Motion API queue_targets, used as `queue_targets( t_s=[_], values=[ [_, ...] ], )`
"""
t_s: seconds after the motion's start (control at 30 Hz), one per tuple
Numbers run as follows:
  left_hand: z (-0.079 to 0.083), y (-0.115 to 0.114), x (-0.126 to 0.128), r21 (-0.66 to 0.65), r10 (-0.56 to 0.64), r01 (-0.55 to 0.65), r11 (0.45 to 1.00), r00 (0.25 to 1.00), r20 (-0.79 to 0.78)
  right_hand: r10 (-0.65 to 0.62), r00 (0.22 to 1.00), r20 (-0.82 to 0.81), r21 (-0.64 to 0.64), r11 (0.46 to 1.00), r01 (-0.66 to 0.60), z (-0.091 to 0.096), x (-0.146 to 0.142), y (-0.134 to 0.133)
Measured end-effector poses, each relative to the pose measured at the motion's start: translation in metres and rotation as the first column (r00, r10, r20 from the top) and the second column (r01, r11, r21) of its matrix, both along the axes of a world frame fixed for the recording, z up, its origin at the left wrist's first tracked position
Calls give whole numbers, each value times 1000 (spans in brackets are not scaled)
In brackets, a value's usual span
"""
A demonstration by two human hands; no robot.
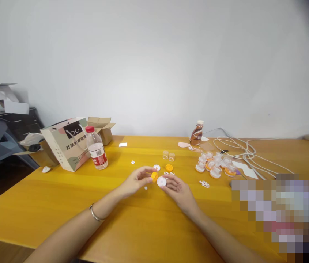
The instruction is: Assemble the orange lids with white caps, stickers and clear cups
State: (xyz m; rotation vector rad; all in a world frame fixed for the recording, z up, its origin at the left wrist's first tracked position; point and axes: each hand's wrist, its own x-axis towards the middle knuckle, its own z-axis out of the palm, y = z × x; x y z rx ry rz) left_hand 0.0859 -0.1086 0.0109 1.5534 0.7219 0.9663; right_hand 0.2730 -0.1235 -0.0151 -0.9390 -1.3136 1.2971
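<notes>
Between thumb and fingers, my left hand [139, 180] holds a small round orange plastic cap [154, 177]. Close beside it, a white round plastic disc [161, 181] is pinched in my right hand [178, 190]. The two pieces are held just above the table, nearly touching; whether they meet I cannot tell. Behind them lie another white ring [156, 167] and an orange disc [169, 168]. Small white cut-out pieces [166, 173] are partly hidden by my right hand. Two clear plastic cups [171, 157] stand farther back.
Several clear-domed pieces with white or orange bases [215, 171] cluster at right, near tangled white cables [249, 149]. A white flat piece [204, 184] lies in front. A brown bottle [197, 133] stands at the back; a water bottle [97, 149] and paper bag [72, 157] are left.
</notes>
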Motion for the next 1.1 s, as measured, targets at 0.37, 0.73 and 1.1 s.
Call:
queue_targets(
  t_s=[0.37, 0.73, 1.1],
  values=[
    [-4, -20, 17, 433, 244, -99, 896, 924, -294, 33, 999, 33, 44, 998, -34, -5, -2, -3],
    [2, -24, 14, 527, 307, -130, 840, 915, -263, 57, 998, 22, 54, 997, -58, 0, -1, -13],
    [0, -25, 13, 515, 267, -53, 855, 897, -351, 81, 995, 55, 3, 997, -81, 2, 0, -12]
  ],
)
